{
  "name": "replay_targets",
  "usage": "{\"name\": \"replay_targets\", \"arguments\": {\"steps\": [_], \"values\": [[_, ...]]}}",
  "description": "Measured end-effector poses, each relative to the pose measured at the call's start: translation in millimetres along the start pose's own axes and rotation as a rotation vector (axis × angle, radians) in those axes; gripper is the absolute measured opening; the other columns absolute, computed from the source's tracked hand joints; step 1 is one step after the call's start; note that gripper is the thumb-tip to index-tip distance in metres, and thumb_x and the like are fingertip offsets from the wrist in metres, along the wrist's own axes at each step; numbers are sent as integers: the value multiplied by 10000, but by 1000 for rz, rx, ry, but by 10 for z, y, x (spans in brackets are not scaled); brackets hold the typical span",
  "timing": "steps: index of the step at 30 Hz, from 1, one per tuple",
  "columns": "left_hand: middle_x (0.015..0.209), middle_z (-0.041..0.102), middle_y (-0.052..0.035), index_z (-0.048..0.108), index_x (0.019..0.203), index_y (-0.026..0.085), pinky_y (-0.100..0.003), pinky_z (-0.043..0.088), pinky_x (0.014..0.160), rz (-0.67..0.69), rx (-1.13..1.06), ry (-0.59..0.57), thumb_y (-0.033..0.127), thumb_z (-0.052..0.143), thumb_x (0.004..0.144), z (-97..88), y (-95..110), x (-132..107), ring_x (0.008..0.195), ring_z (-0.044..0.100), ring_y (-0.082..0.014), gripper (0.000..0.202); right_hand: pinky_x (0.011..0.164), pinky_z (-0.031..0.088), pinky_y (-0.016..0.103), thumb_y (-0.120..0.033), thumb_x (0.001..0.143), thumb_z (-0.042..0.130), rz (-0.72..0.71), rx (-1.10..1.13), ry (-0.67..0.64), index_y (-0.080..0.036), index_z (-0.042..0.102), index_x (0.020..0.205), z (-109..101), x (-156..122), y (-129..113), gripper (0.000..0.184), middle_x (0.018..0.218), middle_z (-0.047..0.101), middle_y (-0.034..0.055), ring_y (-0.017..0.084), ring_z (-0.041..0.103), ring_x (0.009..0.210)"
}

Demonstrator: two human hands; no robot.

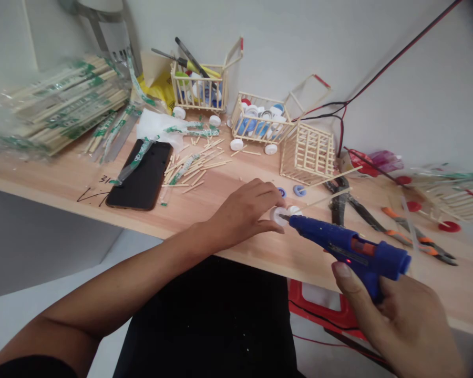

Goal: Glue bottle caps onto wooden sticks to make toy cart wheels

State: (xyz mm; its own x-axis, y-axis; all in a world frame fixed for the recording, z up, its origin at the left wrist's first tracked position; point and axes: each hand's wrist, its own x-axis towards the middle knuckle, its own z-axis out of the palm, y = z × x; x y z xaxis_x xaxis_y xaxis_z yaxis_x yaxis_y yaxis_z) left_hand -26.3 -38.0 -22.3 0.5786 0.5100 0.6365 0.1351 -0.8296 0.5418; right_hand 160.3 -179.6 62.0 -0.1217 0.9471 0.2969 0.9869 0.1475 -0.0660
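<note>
My right hand (410,310) grips a blue hot glue gun (339,239) by its handle, and a small red light glows on its side. The gun's nozzle reaches into a white bottle cap (279,216). Thumb and fingers of my left hand (250,212) pinch that cap at the table's front part. Right behind it lies another white cap (295,211) with a thin stick next to it. Two blue caps (299,190) sit a little farther back, one partly behind my left fingers. Whether glue is coming out is too small to tell.
Two stick-built carts (260,118) filled with caps stand at the back, beside a stick basket (307,152). Cut sticks (199,168), a black phone (140,176) and wrapped chopsticks (63,105) lie left. Orange-handled pliers (418,231) lie right, near a cart with red wheels (449,226).
</note>
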Motion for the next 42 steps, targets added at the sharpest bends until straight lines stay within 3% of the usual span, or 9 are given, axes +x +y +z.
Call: {"name": "replay_targets", "arguments": {"steps": [5,18,27,38,42], "values": [[1020,669,-87,616,969,139,-337,456,884,-7,-13,10,455,691,775,5,-3,-3,982,568,-207,378,290,237,247,-483,923,406,26,41,1,-247,410,526,-13,-1,-53,462,323,356,-57,105,358,238],[1013,667,-92,617,966,127,-338,450,885,4,-6,6,452,690,776,-5,-1,1,975,567,-208,383,281,224,240,-482,920,429,28,68,-21,-233,464,563,10,-67,33,437,326,349,-64,98,344,237],[1030,668,-90,616,969,140,-339,450,892,-15,-9,1,479,668,787,-9,9,-1,987,565,-206,388,280,226,238,-444,941,411,-37,-49,13,-269,295,479,15,-22,15,507,317,331,-59,90,337,234],[1033,667,-89,618,972,146,-346,450,897,-31,-11,-3,456,685,778,-11,10,3,994,568,-209,372,258,214,230,-452,936,392,-25,1,48,-267,301,444,-3,7,-58,533,297,309,-63,81,315,215],[1029,666,-93,619,978,134,-342,452,892,-22,-13,1,442,688,780,-19,18,2,989,565,-210,372,282,270,226,-461,935,397,-9,-8,41,-244,382,484,11,-29,-30,501,317,355,-57,95,371,238]]}}
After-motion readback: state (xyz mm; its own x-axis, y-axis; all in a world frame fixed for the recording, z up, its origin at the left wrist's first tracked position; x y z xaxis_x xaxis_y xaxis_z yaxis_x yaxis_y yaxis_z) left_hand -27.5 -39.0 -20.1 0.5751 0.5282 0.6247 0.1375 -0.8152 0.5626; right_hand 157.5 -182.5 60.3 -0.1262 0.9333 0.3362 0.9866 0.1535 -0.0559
